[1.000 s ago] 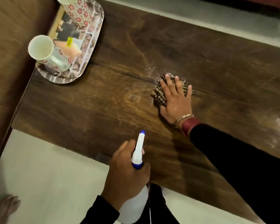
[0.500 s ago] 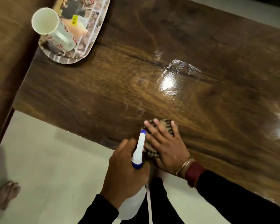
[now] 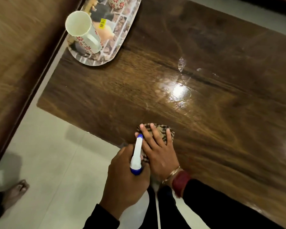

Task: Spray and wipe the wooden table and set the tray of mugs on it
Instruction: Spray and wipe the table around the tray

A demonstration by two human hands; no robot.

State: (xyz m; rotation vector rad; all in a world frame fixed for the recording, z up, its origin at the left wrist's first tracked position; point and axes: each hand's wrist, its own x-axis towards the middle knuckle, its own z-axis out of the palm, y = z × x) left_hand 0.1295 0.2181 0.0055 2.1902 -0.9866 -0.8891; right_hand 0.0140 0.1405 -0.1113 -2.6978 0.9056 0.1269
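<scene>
The dark wooden table (image 3: 213,66) fills the right of the view, with a wet shiny patch near its middle. My right hand (image 3: 158,152) presses flat on a checked cloth (image 3: 165,131) at the table's near edge. My left hand (image 3: 124,179) grips a white spray bottle (image 3: 136,156) with a blue nozzle, just left of the right hand and over the table edge. A patterned tray (image 3: 120,38) sits at the table's far left corner, holding a white mug with red flowers (image 3: 82,35) and a second mug (image 3: 116,2) cut off by the frame.
A brown wooden panel (image 3: 18,52) runs along the left, close to the table's end. Pale floor tiles (image 3: 53,159) lie below the table edge. A bare foot (image 3: 15,192) stands on the floor at the lower left.
My right hand has dragged the cloth from the table's middle back to its near edge, beside the bottle. The left hand with the bottle has stayed in place.
</scene>
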